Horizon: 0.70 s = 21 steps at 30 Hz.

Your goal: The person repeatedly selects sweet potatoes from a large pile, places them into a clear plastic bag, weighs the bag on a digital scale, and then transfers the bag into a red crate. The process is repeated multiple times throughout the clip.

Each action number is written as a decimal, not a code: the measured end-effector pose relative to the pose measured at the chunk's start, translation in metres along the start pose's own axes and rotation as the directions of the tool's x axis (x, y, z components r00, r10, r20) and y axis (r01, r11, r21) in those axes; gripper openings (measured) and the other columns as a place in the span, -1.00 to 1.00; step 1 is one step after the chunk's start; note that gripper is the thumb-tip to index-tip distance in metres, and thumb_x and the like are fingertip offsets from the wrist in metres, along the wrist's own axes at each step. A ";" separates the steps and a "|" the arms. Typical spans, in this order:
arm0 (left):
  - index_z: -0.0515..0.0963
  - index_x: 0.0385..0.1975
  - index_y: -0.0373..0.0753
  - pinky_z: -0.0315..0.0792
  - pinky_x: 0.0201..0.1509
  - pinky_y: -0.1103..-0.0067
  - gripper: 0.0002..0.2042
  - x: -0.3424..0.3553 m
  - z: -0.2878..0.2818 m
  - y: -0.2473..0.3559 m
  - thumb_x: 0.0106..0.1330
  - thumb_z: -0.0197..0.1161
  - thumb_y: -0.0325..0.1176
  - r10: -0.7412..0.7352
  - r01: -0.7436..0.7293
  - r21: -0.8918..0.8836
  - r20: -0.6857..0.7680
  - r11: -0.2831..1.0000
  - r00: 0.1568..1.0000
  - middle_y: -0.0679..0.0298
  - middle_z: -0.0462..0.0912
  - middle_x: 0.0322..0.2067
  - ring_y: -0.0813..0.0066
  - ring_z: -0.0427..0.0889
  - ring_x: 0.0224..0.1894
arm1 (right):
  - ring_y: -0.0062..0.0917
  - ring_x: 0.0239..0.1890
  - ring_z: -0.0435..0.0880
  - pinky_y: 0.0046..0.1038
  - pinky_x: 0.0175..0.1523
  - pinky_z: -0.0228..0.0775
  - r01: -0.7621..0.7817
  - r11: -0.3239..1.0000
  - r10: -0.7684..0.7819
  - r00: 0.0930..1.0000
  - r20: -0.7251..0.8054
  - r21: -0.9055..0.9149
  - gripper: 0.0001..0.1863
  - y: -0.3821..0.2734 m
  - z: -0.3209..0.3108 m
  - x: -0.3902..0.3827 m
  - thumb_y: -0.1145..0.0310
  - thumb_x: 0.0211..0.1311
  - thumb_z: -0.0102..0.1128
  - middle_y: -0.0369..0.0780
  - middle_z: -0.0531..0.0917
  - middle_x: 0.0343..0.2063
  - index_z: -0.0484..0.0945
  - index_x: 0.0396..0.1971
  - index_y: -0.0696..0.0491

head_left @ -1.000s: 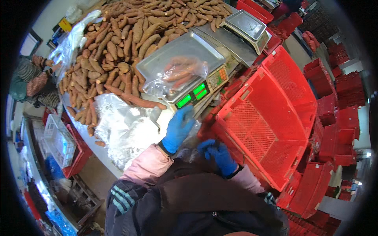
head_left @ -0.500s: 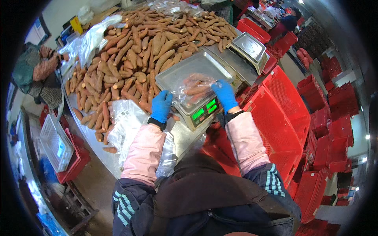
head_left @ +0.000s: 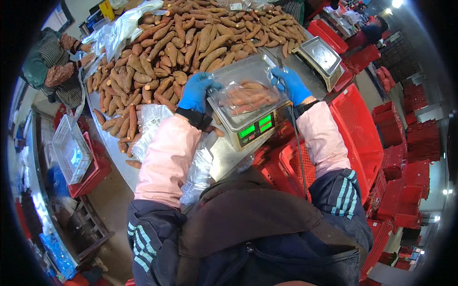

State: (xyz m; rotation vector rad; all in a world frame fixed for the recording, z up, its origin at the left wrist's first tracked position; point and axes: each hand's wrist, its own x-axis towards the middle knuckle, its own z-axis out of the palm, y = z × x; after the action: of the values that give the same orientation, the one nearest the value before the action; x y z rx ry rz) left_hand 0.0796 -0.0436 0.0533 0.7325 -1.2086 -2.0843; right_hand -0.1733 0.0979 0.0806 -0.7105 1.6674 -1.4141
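Note:
A clear plastic bag (head_left: 249, 110) with several reddish-brown sweet potatoes (head_left: 250, 95) inside lies over the metal pan of a weighing scale (head_left: 241, 71). Green figures glow on the scale's front. My left hand (head_left: 197, 92), in a blue glove, pinches the bag's left edge. On the opposite side my right hand (head_left: 292, 86), also blue-gloved, grips the bag's right edge at the top. Whether the bag's underside fully rests on the pan is hard to see. Beside my left forearm lie other clear plastic bags (head_left: 151, 117) on the metal table (head_left: 224, 159).
A large heap of loose sweet potatoes (head_left: 157, 71) covers the table beyond and left. A second scale (head_left: 318, 55) stands to the right. Red crates (head_left: 360, 128) crowd my right side. At far left, another person (head_left: 59, 71) handles white plastic bags (head_left: 119, 35) near a white basket (head_left: 71, 150).
My hands have spread farther apart, drawing the bag out flatter over the pan. The view has shifted slightly.

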 end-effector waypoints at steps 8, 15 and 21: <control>0.40 -0.05 -0.38 0.51 -0.25 0.61 -0.74 0.009 0.021 0.061 0.27 0.03 -0.48 0.204 -0.194 -0.086 0.128 0.977 0.970 0.08 0.63 -0.30 0.44 0.63 -0.43 | -0.79 -0.74 0.33 -0.75 -0.69 0.00 0.185 0.955 -0.239 0.941 0.239 0.230 -0.81 -0.042 -0.030 0.006 0.26 0.22 0.13 -0.38 0.55 -0.63 0.56 -0.34 0.07; 0.30 0.10 -0.36 0.50 -0.28 0.66 -0.61 -0.011 0.019 0.034 0.28 0.08 -0.43 0.079 -0.072 -0.037 0.249 0.997 0.965 0.08 0.57 -0.10 0.55 0.61 -0.45 | -0.85 -0.74 0.17 -0.74 -0.65 -0.10 0.219 0.924 -0.219 0.975 0.036 -0.314 -0.78 -0.023 -0.043 0.004 0.27 0.26 0.05 -0.38 0.58 -0.56 0.59 -0.26 0.07; 0.28 0.15 -0.36 0.44 -0.11 0.65 -0.58 -0.035 0.030 0.015 0.30 0.08 -0.42 0.184 -0.204 0.148 0.140 0.968 0.973 0.12 0.41 0.08 0.47 0.53 -0.12 | -0.83 -0.73 0.15 -0.75 -0.63 -0.07 0.237 0.889 -0.259 0.966 0.005 0.392 -0.69 -0.014 -0.064 0.000 0.28 0.27 -0.03 -0.21 0.63 -0.28 0.53 -0.14 0.16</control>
State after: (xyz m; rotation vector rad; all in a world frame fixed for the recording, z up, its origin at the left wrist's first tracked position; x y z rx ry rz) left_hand 0.0845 -0.0075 0.0854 0.5353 -1.4708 -1.9105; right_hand -0.2300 0.1278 0.0962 -0.7422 1.2246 -1.8223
